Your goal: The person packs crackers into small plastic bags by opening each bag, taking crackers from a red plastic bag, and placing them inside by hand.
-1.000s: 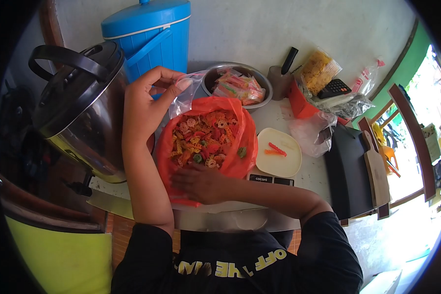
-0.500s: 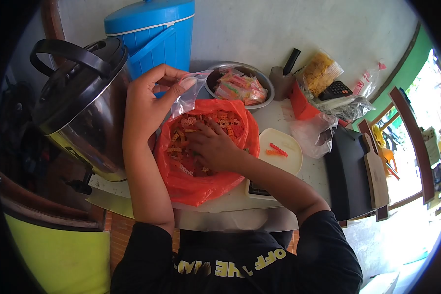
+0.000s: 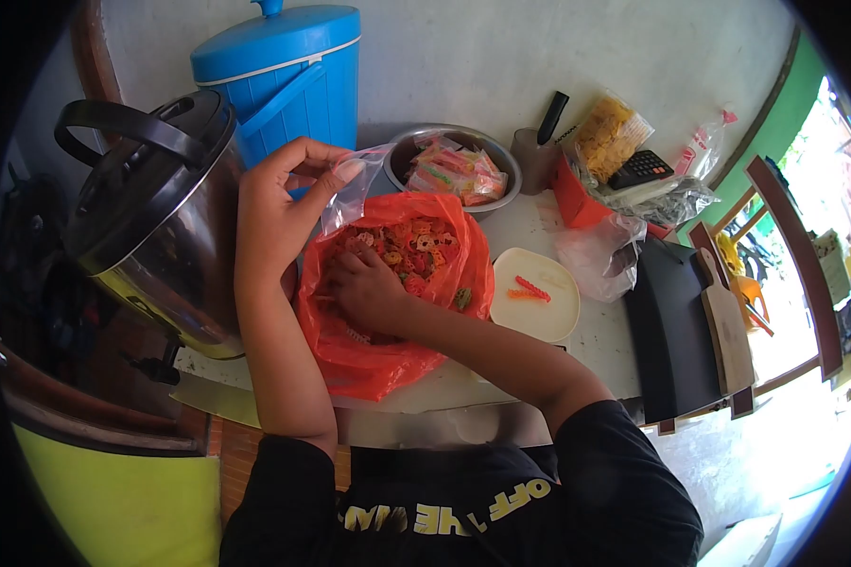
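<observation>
- Head view: the left hand (image 3: 288, 194) pinches the small clear bag (image 3: 350, 200), which slants down to the far edge of the red bag (image 3: 373, 373).
- The right hand (image 3: 364, 288) is nearer the bright pieces (image 3: 425, 248) inside the red bag, fingers bent; I cannot tell what they hold.

I face a pale, faintly smudged wall (image 3: 463, 57) on the far side, with a brown wooden post (image 3: 93, 57) at far left. My white-topped table (image 3: 600, 340) stands over orange-brown flooring (image 3: 237, 463), and a yellow-green panel (image 3: 113, 506) fills the near left. To my right, strong daylight pours past a green-painted border (image 3: 775, 128) and brown wooden furniture (image 3: 796, 246).
</observation>
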### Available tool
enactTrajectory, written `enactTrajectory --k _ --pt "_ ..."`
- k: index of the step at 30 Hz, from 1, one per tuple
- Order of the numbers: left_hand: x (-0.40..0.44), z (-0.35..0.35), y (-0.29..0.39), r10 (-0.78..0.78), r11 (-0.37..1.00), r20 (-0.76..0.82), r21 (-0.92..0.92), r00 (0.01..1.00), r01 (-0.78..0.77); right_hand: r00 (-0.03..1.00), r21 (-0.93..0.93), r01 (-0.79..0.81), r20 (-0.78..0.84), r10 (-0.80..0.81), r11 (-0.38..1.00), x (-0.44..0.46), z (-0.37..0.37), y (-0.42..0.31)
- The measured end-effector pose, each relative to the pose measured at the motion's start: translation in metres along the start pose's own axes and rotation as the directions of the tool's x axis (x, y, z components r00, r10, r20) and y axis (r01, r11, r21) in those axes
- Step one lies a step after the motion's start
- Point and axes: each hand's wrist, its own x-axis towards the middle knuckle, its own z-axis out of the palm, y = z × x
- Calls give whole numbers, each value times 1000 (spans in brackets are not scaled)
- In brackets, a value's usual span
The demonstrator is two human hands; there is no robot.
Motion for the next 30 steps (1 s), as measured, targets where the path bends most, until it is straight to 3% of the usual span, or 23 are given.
enactTrajectory --k 3,6,11,12,15,21,24,27,30 --pt "0 0 0 8 1000 -19 -30 1000 -9 995 85 -85 -41 89 993 -6 -23 0" --pt "0 1 -3 13 999 -20 -36 1000 -14 992 386 2 -115 46 923 -18 -57 20" --pt "1 6 -1 7 1000 -28 16 1000 -7 966 579 -245 73 249 778 -48 -125 52" --pt "2 9 0 10 1000 -34 7 999 -9 946 599 -310 115 304 738 -55 -135 58" --pt "-3 24 11 34 999 -33 -18 999 -35 835 776 -448 186 517 443 -76 -167 69" --pt "-6 54 32 58 992 63 -118 996 -51 731 403 -677 271 627 616 -161 -201 132" --pt "-2 76 39 40 986 84 -167 996 -25 686 285 -721 168 708 632 -191 -191 145" --pt "-3 103 43 44 969 96 -246 994 -19 651 486 -660 -11 759 573 -198 -185 155" --pt "-4 130 36 59 943 118 -334 991 -16 581 503 -660 -129 803 558 -200 -190 155"
